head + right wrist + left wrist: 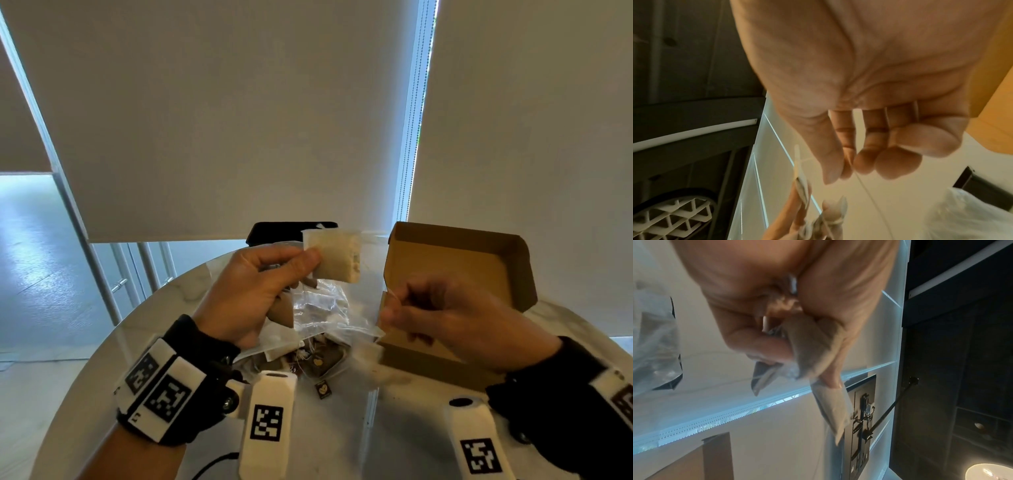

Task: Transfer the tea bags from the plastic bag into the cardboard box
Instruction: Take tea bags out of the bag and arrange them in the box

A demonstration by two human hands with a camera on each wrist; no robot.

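Between both hands (253,291), a pinched tea bag (337,255).

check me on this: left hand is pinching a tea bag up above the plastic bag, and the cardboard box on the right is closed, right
Not quite. The cardboard box is open, its lid standing up, as the head view shows. The rest holds: the left hand pinches a tea bag above the plastic bag.

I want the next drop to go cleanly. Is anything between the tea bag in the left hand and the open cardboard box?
No solid thing shows between them. The left hand pinches the tea bag beside the open cardboard box. The right hand, over the box's opening, pinches a thin string.
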